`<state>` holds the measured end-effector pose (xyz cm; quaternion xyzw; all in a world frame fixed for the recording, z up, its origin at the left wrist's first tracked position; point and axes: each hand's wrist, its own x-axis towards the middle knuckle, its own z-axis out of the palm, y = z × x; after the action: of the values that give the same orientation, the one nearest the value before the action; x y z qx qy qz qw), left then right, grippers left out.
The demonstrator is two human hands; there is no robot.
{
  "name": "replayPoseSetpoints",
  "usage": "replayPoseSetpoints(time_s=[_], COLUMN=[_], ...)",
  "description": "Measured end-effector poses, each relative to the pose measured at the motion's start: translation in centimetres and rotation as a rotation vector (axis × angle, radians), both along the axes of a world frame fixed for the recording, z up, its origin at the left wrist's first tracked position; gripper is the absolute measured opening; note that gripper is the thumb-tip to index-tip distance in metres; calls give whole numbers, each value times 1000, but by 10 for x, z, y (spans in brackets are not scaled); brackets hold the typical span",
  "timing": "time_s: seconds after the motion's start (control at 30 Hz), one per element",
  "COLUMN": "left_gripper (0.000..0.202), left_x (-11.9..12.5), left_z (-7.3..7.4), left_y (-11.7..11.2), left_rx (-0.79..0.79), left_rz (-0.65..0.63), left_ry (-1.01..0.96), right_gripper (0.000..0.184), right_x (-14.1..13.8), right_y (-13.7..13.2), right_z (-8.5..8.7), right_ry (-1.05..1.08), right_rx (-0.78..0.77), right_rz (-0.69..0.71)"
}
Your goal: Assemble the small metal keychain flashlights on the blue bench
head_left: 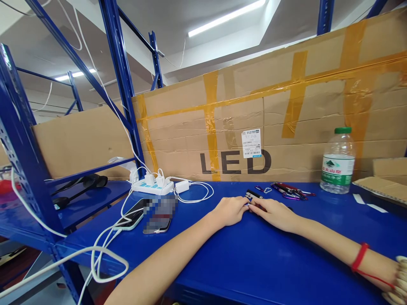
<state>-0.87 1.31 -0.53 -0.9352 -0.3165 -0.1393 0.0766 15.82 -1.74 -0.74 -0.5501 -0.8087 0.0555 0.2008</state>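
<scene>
Both of my hands rest on the blue table top, meeting at its middle. My left hand is curled, its fingertips pinching a small dark item that is mostly hidden. My right hand lies over the same small item with its fingers pressed together on it. Just behind my hands lies a short black stick-like piece and a pile of several small coloured carabiner-like clips.
A taped cardboard wall marked LED closes the back. A water bottle stands at right beside a cardboard box. A white power strip, chargers, white cables and two phones lie left. Blue shelf posts rise at left.
</scene>
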Motion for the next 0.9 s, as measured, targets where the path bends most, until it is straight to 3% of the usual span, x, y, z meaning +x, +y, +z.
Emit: replayPoseSetpoints(time_s=[0.9], left_gripper=[21], left_x=[-2], left_z=[1], left_y=[0], left_rx=[1], left_rz=[-23], left_ry=[5], right_gripper=[36], right_x=[2], right_y=[4], right_z=[-2], right_ry=[29], right_rx=[-20], right_rz=[41])
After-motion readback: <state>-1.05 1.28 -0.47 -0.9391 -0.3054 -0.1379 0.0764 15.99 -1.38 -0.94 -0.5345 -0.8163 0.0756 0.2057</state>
